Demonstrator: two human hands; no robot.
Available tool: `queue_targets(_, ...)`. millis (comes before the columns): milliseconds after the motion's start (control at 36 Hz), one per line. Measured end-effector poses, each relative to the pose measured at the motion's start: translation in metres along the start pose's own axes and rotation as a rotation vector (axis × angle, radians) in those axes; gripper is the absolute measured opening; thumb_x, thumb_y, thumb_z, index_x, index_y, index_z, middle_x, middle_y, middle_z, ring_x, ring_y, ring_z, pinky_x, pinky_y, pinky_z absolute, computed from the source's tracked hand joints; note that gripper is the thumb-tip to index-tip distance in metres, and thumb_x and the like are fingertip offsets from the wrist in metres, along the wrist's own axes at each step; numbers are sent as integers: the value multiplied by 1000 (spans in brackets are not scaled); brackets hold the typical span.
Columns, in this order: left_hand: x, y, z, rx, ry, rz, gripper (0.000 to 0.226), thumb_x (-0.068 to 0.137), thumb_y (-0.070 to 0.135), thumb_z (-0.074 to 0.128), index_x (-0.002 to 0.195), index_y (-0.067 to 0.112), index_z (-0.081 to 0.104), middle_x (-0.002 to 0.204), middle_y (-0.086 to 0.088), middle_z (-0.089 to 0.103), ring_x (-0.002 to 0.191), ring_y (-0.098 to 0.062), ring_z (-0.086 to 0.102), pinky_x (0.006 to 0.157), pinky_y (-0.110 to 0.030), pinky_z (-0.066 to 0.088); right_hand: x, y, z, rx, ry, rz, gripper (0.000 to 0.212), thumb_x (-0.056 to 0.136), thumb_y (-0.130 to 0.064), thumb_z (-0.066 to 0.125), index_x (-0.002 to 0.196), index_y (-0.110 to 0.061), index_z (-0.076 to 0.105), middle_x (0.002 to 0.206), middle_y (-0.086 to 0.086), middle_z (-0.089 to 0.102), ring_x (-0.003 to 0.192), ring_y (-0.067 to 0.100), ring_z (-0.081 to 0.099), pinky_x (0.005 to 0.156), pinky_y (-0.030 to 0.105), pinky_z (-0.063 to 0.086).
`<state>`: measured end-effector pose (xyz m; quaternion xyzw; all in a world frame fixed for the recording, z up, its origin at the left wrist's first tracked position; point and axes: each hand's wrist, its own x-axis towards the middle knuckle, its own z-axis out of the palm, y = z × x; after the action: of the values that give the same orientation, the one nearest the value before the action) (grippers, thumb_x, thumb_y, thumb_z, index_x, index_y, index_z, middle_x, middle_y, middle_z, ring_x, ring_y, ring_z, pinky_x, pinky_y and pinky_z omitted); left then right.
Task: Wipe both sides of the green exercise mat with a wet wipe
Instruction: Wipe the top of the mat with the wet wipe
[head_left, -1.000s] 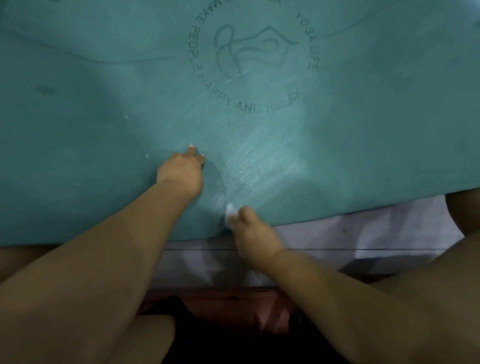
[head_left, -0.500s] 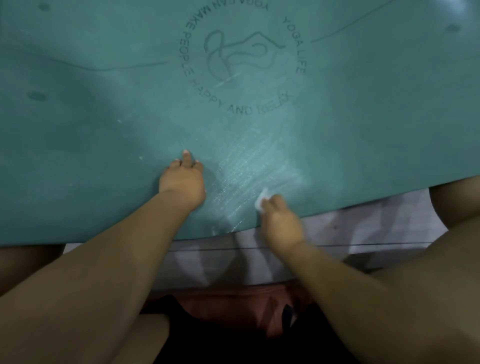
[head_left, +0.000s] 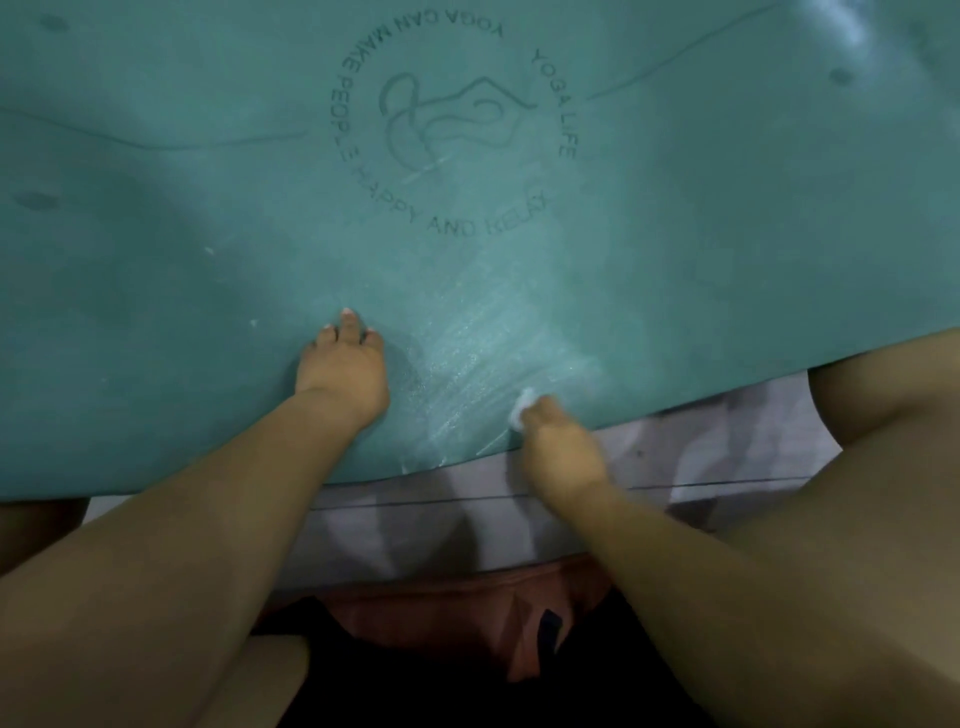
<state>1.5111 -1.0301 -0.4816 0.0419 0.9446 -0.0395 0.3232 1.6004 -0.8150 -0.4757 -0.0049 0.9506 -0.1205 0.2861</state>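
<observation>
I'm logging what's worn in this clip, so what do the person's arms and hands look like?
Both forearms are bare, no sleeves in view. The left hand shows pale, light-tipped fingernails. The right hand is blurred; no rings, watch or gloves can be made out.

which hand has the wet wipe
The right hand, at the mat's near edge, pinches the white wet wipe in its fingers. The left hand rests flat on the mat, holding nothing.

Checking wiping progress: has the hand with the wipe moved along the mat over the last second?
Yes. The right hand with the wet wipe has slid rightward along the mat's near edge, away from the planted left hand.
</observation>
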Motion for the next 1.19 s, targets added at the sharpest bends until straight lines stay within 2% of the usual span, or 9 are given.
queue_targets(83, -1, 2, -1, 0, -14, 1, 61, 96, 23, 44, 149, 10, 19, 158, -16, 0, 143, -36, 11, 115, -43, 20, -10, -18, 7, -73, -131, -298, 46, 89, -4, 45, 134, -3, 43, 131, 14, 41, 104, 36, 54, 81, 40, 40)
queue_targets(139, -2, 4, -3, 4, -24, 9, 59, 96, 22, 43, 149, 10, 20, 157, -17, 1, 143, -37, 10, 115, -43, 19, -7, -8, -2, -147, -165, -350, 43, 87, -6, 48, 130, -6, 48, 125, 12, 43, 100, 35, 55, 76, 40, 41)
queue_targets(361, -15, 35, -5, 56, -43, 135, 60, 92, 34, 49, 145, 14, 28, 155, -21, 8, 139, -42, 17, 113, -45, 25, 15, 64, -68, -293, -60, 122, 34, 88, -4, 45, 120, -12, 53, 119, 11, 41, 100, 35, 57, 76, 38, 46)
queue_targets(556, -35, 86, -1, 46, -59, 340, 69, 84, 51, 58, 142, 30, 29, 153, -13, 7, 137, -37, 14, 108, -51, 26, 13, 91, -114, -451, 30, 164, 46, 90, -7, 42, 134, -22, 39, 122, 11, 38, 107, 32, 49, 74, 38, 44)
queue_targets(694, -38, 111, 5, 128, -57, 359, 78, 83, 59, 56, 145, 34, 17, 151, -16, 0, 137, -40, 8, 105, -65, 19, 10, 110, -130, -585, -80, 90, 55, 92, -13, 42, 141, -34, 27, 129, 10, 29, 114, 30, 39, 82, 37, 40)
queue_targets(778, -38, 119, 9, 166, -53, 339, 77, 86, 50, 57, 146, 30, 12, 150, -19, -4, 137, -47, 4, 102, -72, 15, 5, 120, -127, -671, -170, 19, 67, 88, -16, 46, 145, -33, 16, 136, 12, 20, 119, 31, 33, 89, 39, 40)
queue_targets(917, -45, 127, 15, 269, -81, 400, 71, 93, 12, 43, 150, 16, 1, 154, -23, -16, 135, -59, -7, 101, -75, 14, 4, 130, -120, -736, -221, -20, 82, 84, -24, 54, 148, -29, 4, 139, 13, 15, 120, 31, 32, 92, 37, 41)
queue_targets(1056, -43, 117, 1, 188, -164, 415, 71, 95, 2, 36, 151, 29, 2, 158, -10, -12, 142, -46, -7, 107, -69, 12, 8, 129, -117, -730, -192, 7, 81, 86, -15, 54, 148, -29, 5, 141, 13, 15, 122, 31, 33, 89, 38, 43)
queue_targets(1194, -45, 98, -24, 170, -107, 411, 71, 96, 3, 30, 149, 39, 0, 159, -3, -6, 144, -40, -1, 109, -66, 16, 7, 119, -110, -744, -153, -30, 75, 91, -11, 43, 150, -24, 0, 147, 17, 11, 125, 34, 30, 87, 40, 43)
